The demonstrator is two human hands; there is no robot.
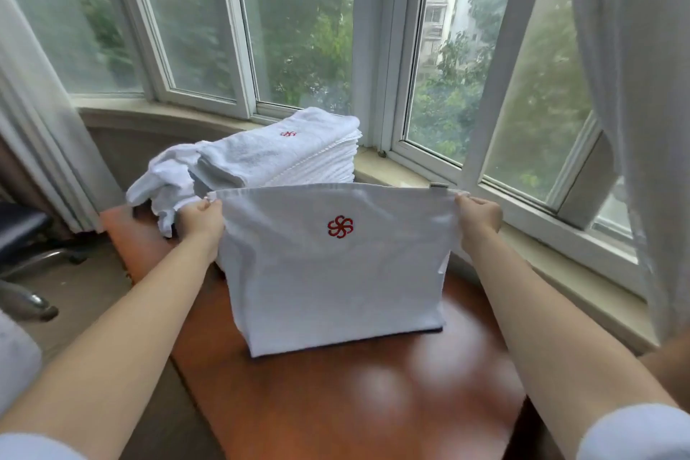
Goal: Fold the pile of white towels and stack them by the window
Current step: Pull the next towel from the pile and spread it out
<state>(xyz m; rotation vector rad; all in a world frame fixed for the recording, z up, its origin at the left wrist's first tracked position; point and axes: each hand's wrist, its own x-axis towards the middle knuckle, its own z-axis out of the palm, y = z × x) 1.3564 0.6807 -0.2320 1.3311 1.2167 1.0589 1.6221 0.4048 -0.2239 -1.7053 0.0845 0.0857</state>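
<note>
A white cloth towel with a red embroidered emblem (336, 273) is held upright above the glossy reddish-brown wooden worktop (336, 403), its top corners pinched by the left hand (201, 218) and right hand (479, 215). Behind it, a stack of folded white towels (283, 153) is seen near the window sill (392, 168).

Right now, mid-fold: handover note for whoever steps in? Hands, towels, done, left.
Left hand: pinches the top left corner of the held towel.
Right hand: pinches the top right corner.
Held towel: stretched between both hands with the red logo facing the camera, bottom edge resting on the wooden table.
Done: a tall stack of folded towels sits on the table by the window sill.
Left: finish folding this towel and put it on the stack; crumpled unfolded towels lie left of the stack, their number unclear.
</note>
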